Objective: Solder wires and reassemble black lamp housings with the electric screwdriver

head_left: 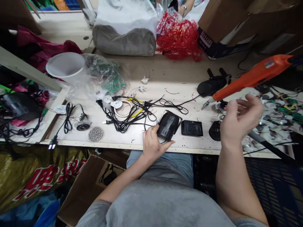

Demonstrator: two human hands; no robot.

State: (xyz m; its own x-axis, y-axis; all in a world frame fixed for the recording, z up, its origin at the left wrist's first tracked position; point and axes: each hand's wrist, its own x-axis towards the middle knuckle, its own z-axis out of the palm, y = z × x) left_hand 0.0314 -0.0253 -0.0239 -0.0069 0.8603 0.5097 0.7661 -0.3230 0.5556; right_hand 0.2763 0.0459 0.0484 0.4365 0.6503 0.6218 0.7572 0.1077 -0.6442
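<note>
My left hand (152, 143) is closed on the near left edge of a black plastic housing (168, 125), fingers along its side and thumb at its front. The housing rests at the bench's front edge. Right of it lies a black rectangular plastic frame (191, 128). My right hand (243, 121) is raised over the right side, fingers loosely apart, with nothing visible in it. Just beyond it, an orange electric screwdriver (253, 75) hangs tilted, bit pointing down left. A round black part (215, 130) lies left of my right wrist, partly hidden.
Tangled black cords (123, 118) lie left of the housing. Further left are a dish of small screws (95, 134) and a motor-like part (83, 125). A white tub (66, 66), red netting (178, 36) and cardboard box (227, 22) stand behind. Small parts (274, 123) pile up right.
</note>
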